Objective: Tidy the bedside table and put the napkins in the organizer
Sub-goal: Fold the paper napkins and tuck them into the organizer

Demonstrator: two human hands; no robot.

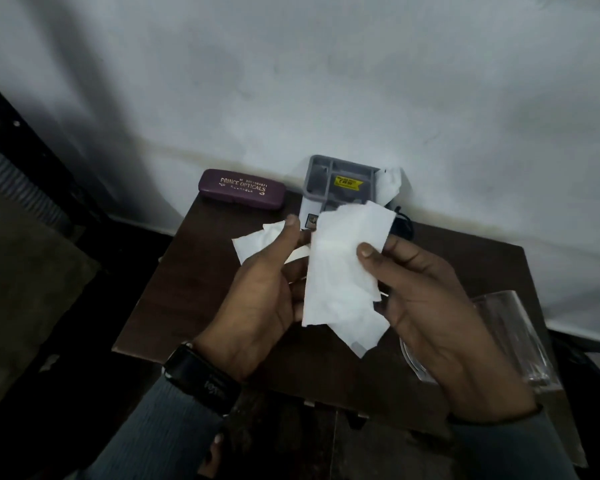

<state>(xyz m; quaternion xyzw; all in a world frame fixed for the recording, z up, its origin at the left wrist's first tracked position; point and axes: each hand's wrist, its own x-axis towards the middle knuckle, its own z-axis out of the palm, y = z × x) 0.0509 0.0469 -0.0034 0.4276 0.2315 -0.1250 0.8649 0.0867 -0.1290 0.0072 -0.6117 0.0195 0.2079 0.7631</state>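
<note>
Napkin [343, 268], white, creased, ragged-edged, pinched by right hand [440, 317] fingers [368, 252], second napkin [257, 242] gripped by left hand [260, 299], grey organizer [340, 178] beyond the fingers

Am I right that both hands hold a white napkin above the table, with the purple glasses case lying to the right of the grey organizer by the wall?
Not quite. In the head view the purple glasses case lies to the left of the grey organizer, not the right. The rest stands: the left hand and right hand hold a white napkin above the table, by the wall.
</note>
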